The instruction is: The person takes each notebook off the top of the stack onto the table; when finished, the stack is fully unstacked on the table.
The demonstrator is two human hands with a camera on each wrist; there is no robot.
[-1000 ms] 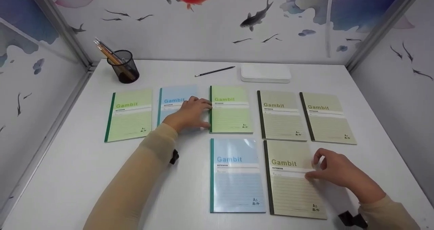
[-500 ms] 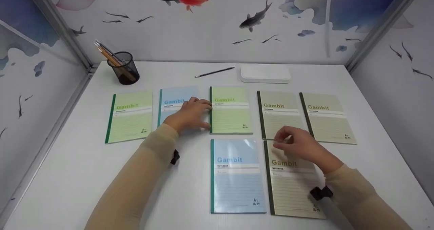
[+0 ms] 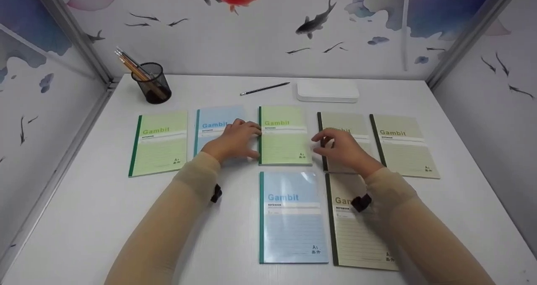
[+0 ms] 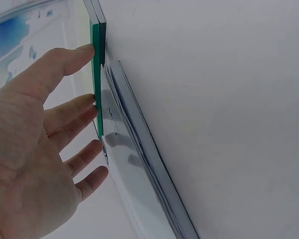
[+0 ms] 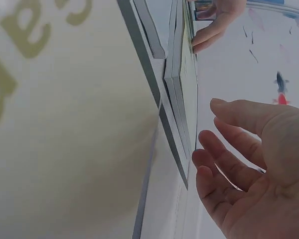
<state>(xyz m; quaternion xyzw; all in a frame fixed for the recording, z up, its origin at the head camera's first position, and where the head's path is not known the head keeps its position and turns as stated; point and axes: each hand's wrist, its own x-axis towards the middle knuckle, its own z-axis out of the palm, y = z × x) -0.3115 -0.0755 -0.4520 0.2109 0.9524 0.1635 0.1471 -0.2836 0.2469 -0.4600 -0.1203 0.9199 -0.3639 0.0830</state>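
Note:
Fingertips of my left hand (image 3: 235, 140) touch the dark green spine of the middle green notebook (image 3: 285, 148). The left wrist view shows this same hand (image 4: 30, 144) with thumb and fingers against the green spine (image 4: 95, 64). My left hand and wrist partly cover a blue notebook (image 3: 216, 116). Over a khaki notebook (image 3: 342, 119) hovers my right hand (image 3: 342, 148), its thumb and fingers apart and bent a little, close to the green notebook's right edge. Nothing is between the fingers of the right hand (image 5: 269, 164) in the right wrist view.
Another green notebook (image 3: 159, 150) lies at left, another khaki one (image 3: 409, 155) at right. In front lie a blue notebook (image 3: 293, 234) and a khaki one (image 3: 361, 243). Along the back are a pencil cup (image 3: 153, 83), a pencil (image 3: 265, 88) and a white case (image 3: 327, 91).
My right hand has moved left and away from me, from the front khaki notebook to beside the middle green one. The left hand keeps its place at the spine.

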